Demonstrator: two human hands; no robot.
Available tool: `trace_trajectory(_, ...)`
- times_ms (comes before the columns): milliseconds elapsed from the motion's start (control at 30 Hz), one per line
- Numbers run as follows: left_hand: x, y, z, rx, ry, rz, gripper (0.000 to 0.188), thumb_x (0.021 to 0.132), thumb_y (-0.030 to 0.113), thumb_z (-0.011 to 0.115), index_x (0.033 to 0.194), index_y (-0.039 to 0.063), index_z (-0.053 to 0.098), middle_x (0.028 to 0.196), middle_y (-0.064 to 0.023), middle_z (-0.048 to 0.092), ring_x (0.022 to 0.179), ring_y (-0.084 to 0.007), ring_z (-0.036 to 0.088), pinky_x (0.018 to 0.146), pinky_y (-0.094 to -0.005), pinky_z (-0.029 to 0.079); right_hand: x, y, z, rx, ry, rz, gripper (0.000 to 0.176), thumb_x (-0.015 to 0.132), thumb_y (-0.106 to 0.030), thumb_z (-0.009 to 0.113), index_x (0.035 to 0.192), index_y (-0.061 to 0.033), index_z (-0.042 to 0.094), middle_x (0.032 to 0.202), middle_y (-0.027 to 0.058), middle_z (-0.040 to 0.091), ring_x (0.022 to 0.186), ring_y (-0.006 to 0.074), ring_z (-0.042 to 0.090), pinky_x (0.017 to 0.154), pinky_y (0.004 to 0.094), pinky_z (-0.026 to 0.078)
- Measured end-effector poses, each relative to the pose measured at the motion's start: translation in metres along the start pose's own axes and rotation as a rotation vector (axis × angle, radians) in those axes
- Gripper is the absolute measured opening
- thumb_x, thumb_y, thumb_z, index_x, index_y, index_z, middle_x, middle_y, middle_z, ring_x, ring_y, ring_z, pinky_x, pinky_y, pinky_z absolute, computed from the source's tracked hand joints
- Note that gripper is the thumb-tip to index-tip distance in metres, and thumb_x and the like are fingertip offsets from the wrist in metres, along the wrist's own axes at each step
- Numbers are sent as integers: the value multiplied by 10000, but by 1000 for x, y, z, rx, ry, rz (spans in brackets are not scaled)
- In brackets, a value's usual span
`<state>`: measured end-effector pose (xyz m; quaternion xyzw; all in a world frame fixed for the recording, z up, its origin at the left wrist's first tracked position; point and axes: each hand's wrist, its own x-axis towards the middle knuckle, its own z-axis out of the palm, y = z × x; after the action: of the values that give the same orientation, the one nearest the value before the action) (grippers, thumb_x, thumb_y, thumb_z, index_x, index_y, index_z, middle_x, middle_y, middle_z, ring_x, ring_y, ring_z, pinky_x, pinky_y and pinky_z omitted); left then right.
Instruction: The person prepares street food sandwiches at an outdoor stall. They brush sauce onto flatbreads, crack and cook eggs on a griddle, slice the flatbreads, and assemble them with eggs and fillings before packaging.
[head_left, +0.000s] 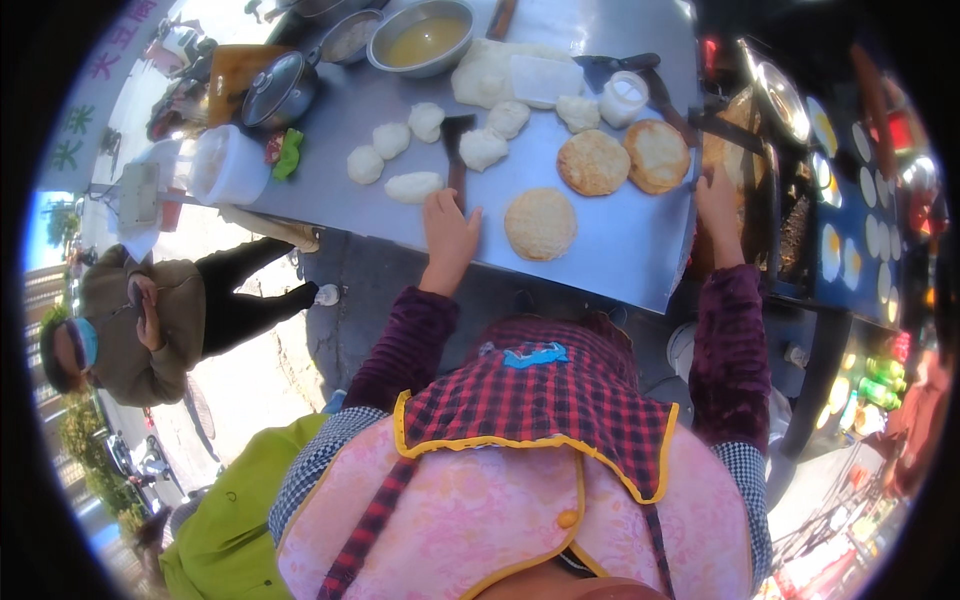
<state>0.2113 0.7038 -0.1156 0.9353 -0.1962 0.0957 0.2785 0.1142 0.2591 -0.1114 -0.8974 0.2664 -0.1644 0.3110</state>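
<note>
My left hand (450, 234) rests at the front edge of the metal worktop (337, 172), its fingertips by the wooden handle of a dark-bladed scraper (455, 154). Whether they grip the handle is unclear. An elongated dough piece (414, 187) lies left of the hand, with several dough balls (391, 140) behind. A round baked flatbread (541, 224) lies between my hands; another flatbread (593, 163) and a stack of them (657, 156) lie farther back. My right hand (717, 202) is at the worktop's right edge, beside the griddle station; its fingers are partly hidden in shade.
A bowl of yellow liquid (421, 37), a lidded pot (279, 88) and a white tub (227, 165) stand at the back and left. Eggs (831, 251) lie on a surface at right. A person (142, 322) stands left; someone in green (240, 502) is close behind my left arm.
</note>
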Motion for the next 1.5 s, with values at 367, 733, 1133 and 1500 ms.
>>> trace_trajectory(367,29,-2,-22,60,-151,-233,404,847,153,575,1150,-64,420,1048,-281,461,898,-464,541,770,-506,470,32,-21,-10,-281,-256,-47,208,820,-188,573,932,-13,568,920,230,632,911,420,591,780,463,466)
trace_trajectory(733,-3,-62,-103,-180,-28,-291,366,925,160,421,1225,-46,452,999,-162,521,827,-264,579,731,-386,479,107,-32,45,-384,104,-363,175,764,-170,665,881,-47,624,940,201,627,866,396,605,735,480,486)
trace_trajectory(1133,33,62,-97,-1075,-255,-508,325,939,174,364,1215,14,426,828,-50,491,573,-74,432,481,-195,342,68,-98,-54,-499,80,-303,168,784,-194,618,829,-35,647,809,165,637,737,333,647,637,434,509)
trace_trajectory(1500,19,352,69,-917,-709,144,358,997,148,431,1345,67,408,864,-5,486,658,-43,393,565,-173,327,-140,75,-280,811,228,555,248,872,-208,673,996,-18,574,755,36,580,593,78,501,503,241,385)
